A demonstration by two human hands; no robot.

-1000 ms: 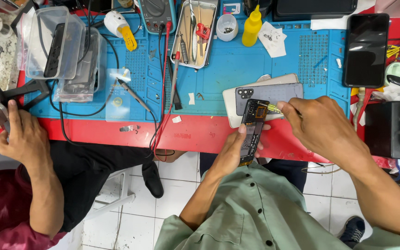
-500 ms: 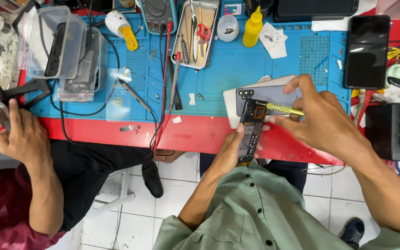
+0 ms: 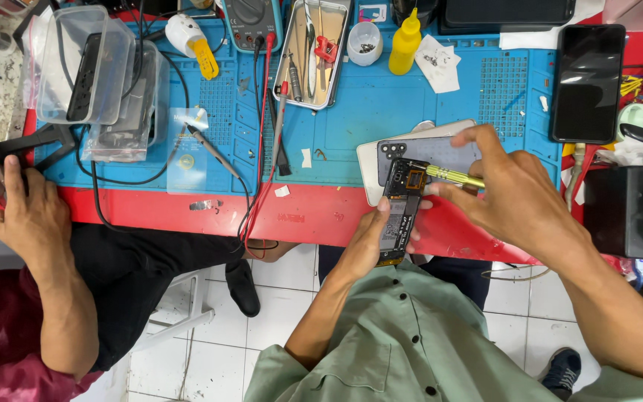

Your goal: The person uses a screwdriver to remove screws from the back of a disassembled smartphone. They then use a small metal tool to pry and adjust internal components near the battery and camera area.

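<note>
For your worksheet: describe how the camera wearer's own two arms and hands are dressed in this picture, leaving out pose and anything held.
Both the left hand and the right hand are bare: no gloves, and no rings or watch that can be seen. The forearms are uncovered too. The person wears a pale green button-up shirt with dark buttons and a chest pocket; its sleeves end above the forearms.

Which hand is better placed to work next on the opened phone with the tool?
Probably the right hand: it grips the yellow screwdriver, tip at the opened phone. The left hand holds that phone from below.
</note>
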